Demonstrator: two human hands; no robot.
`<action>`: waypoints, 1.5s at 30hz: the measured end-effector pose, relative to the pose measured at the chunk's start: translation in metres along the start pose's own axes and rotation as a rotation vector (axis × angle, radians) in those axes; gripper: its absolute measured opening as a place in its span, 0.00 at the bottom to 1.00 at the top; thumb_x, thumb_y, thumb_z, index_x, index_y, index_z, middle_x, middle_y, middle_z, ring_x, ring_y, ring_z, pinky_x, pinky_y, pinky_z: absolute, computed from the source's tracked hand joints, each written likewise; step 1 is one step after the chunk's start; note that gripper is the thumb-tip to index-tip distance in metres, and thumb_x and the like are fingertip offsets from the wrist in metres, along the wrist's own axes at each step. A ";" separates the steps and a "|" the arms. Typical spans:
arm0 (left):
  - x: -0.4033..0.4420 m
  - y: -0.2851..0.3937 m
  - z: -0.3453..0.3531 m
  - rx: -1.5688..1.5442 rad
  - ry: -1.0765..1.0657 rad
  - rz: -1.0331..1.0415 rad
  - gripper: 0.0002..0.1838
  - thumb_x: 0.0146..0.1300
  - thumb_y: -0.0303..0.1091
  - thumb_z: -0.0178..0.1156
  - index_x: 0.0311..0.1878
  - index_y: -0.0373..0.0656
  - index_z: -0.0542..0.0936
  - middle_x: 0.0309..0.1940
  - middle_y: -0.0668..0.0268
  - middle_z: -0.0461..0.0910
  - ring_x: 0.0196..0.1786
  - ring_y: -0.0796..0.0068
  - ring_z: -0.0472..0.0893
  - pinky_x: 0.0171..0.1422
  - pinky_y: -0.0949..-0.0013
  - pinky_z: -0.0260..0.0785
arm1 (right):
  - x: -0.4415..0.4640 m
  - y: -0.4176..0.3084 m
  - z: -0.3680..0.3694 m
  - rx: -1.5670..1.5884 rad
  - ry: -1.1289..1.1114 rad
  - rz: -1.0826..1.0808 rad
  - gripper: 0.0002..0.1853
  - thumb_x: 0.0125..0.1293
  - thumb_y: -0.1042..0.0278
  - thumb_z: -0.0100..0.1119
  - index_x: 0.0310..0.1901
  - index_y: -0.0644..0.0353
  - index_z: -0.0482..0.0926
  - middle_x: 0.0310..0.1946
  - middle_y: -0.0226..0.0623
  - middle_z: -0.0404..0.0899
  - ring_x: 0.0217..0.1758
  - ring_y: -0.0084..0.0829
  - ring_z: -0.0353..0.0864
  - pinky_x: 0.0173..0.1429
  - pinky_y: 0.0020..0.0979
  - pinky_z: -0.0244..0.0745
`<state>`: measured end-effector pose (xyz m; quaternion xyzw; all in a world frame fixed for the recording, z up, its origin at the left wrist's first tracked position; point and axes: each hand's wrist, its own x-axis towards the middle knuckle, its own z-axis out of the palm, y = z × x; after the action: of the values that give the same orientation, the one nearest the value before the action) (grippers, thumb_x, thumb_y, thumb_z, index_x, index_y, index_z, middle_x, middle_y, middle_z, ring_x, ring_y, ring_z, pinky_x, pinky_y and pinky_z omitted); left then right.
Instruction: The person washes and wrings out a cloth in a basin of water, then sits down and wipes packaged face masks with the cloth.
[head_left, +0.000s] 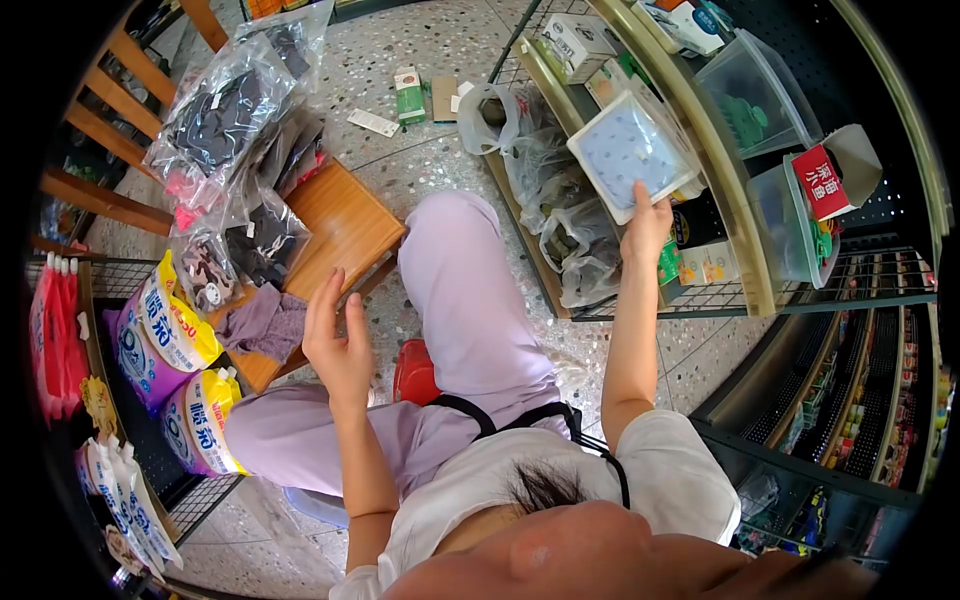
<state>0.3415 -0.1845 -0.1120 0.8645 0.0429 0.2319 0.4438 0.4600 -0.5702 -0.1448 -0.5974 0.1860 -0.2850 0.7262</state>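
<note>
My right hand (pixel 646 228) is closed on the near edge of a flat square box (pixel 632 150), holding it over the low shelf. Its clear cover shows a pale blue, dotted lining or cloth, and its edges are off-white. Empty and with fingers apart, my left hand (pixel 338 345) is raised above my lap, beside a wooden stool (pixel 345 222). A crumpled purple cloth (pixel 264 325) lies on the stool's near corner. Clear plastic bags of dark goods (pixel 228 115) are piled at the stool's far end.
Knotted plastic bags (pixel 560 215) line the bottom shelf on my right. Above them are clear bins (pixel 765 95) and a red carton (pixel 822 182). Yellow-and-purple detergent bags (pixel 165 335) stand on the left. A green box (pixel 409 97) and cardboard pieces lie on the speckled floor.
</note>
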 end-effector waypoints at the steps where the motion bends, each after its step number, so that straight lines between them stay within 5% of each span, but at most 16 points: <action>1: 0.001 -0.001 0.002 -0.005 -0.001 -0.008 0.14 0.63 0.23 0.57 0.52 0.34 0.79 0.51 0.52 0.79 0.55 0.57 0.78 0.61 0.63 0.67 | 0.006 0.001 -0.009 -0.003 0.009 0.000 0.15 0.66 0.76 0.56 0.53 0.72 0.73 0.50 0.41 0.78 0.48 0.29 0.78 0.53 0.28 0.72; 8: 0.002 -0.005 0.006 0.001 0.000 -0.033 0.14 0.63 0.24 0.57 0.52 0.34 0.79 0.50 0.53 0.80 0.55 0.59 0.78 0.61 0.64 0.67 | -0.006 0.015 -0.001 0.074 -0.096 0.117 0.18 0.66 0.79 0.55 0.56 0.72 0.70 0.53 0.43 0.76 0.51 0.32 0.78 0.54 0.30 0.73; 14: -0.002 -0.010 0.004 0.012 0.001 -0.066 0.14 0.64 0.24 0.57 0.52 0.35 0.79 0.50 0.54 0.80 0.55 0.60 0.78 0.60 0.65 0.67 | -0.030 0.098 0.028 -0.208 -0.200 0.071 0.11 0.65 0.74 0.58 0.46 0.70 0.77 0.41 0.35 0.81 0.41 0.23 0.76 0.47 0.26 0.71; 23: -0.008 -0.031 0.000 0.119 0.043 -0.166 0.13 0.63 0.24 0.58 0.51 0.35 0.79 0.50 0.54 0.80 0.54 0.61 0.79 0.60 0.66 0.68 | -0.027 0.280 0.042 -0.061 -0.251 0.626 0.15 0.63 0.72 0.60 0.51 0.67 0.75 0.46 0.39 0.80 0.44 0.31 0.79 0.51 0.32 0.73; 26: -0.009 -0.034 -0.002 0.175 0.042 -0.217 0.13 0.63 0.24 0.58 0.51 0.34 0.79 0.50 0.53 0.80 0.54 0.61 0.79 0.60 0.66 0.68 | -0.018 0.344 0.044 -0.074 -0.333 0.783 0.16 0.62 0.72 0.61 0.51 0.64 0.75 0.43 0.38 0.80 0.41 0.32 0.80 0.43 0.33 0.74; 36: -0.006 -0.049 0.006 0.280 0.064 -0.357 0.12 0.63 0.24 0.57 0.49 0.34 0.79 0.48 0.54 0.81 0.53 0.62 0.79 0.60 0.67 0.67 | -0.023 0.374 0.109 -0.144 -0.435 1.102 0.15 0.64 0.76 0.53 0.52 0.62 0.70 0.46 0.42 0.78 0.48 0.39 0.79 0.51 0.40 0.77; 42: -0.004 -0.058 0.008 0.255 0.122 -0.405 0.11 0.63 0.23 0.56 0.48 0.34 0.80 0.47 0.56 0.81 0.52 0.64 0.79 0.58 0.67 0.68 | -0.025 0.477 0.097 0.158 -0.449 1.465 0.12 0.66 0.71 0.53 0.50 0.61 0.71 0.41 0.40 0.77 0.44 0.36 0.78 0.49 0.36 0.77; 45: -0.003 -0.059 0.008 0.256 0.143 -0.416 0.10 0.63 0.22 0.56 0.47 0.34 0.80 0.47 0.56 0.81 0.51 0.64 0.79 0.58 0.67 0.68 | -0.025 0.468 0.094 0.124 -0.483 1.474 0.14 0.65 0.71 0.54 0.52 0.61 0.71 0.43 0.39 0.77 0.45 0.34 0.78 0.49 0.34 0.76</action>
<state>0.3501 -0.1557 -0.1636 0.8676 0.2801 0.1890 0.3648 0.5883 -0.4247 -0.5813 -0.3232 0.3556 0.3997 0.7806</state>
